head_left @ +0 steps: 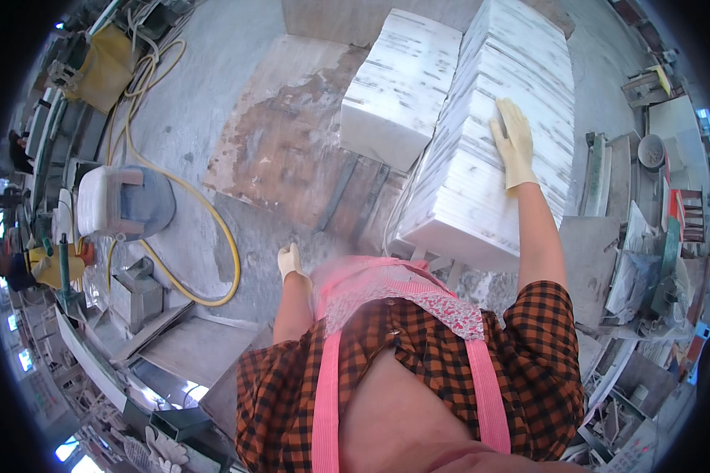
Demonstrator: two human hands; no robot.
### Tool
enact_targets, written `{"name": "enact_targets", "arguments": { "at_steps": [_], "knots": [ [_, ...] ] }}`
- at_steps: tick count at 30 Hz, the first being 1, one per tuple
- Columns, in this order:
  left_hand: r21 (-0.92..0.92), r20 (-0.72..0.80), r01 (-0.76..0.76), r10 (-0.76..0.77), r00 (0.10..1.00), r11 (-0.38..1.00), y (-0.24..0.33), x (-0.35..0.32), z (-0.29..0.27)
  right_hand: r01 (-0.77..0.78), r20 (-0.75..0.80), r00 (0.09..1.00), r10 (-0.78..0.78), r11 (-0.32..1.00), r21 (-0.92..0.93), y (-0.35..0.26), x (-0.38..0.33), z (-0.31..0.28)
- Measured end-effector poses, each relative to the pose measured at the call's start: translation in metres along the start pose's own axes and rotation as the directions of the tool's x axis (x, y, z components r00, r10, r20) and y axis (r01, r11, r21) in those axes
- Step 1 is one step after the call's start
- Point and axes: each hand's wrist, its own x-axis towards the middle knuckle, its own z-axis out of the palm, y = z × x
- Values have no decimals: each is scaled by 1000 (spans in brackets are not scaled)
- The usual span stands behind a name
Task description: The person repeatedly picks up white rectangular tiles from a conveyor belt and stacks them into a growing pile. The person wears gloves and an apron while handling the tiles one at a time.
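I'd call the white slabs (473, 177) stone, matt and rough along the streaky top, smoother on the near end. Gloves (515, 142) look thin, smooth and rubbery to me. Shirt (540, 339)'s soft matt cloth, hose (230, 244)'s smooth, plastic or rubber, can't tell which from here.

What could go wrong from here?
1. The cream-gloved right hand rests on the long, layered white stack with grey streaks; pressing sideways might shift its layers.
2. The narrow gap beside the shorter, grey-streaked white stack could pinch fingers if either stack moves.
3. The long, looping yellow hose lies loose on the grey floor to the person's left, possibly a trip hazard.
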Motion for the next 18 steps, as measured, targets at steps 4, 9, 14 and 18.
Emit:
{"name": "enact_targets", "arguments": {
  "at_steps": [4,9,14,18],
  "knots": [
    [76,-11,29,-28,1000,997,7,-3,2,-13,10,1000,13,1000,27,-1,-1,0],
    [73,12,17,-18,1000,997,16,-5,8,-6,23,1000,6,1000,-5,-1,0,0],
    [39,37,51,-52,998,998,25,-11,14,-21,36,999,21,1000,15,1,-1,1],
    [50,34,25,-27,999,998,33,-17,19,-24,47,999,23,999,22,1,-2,1]
  ]
}}
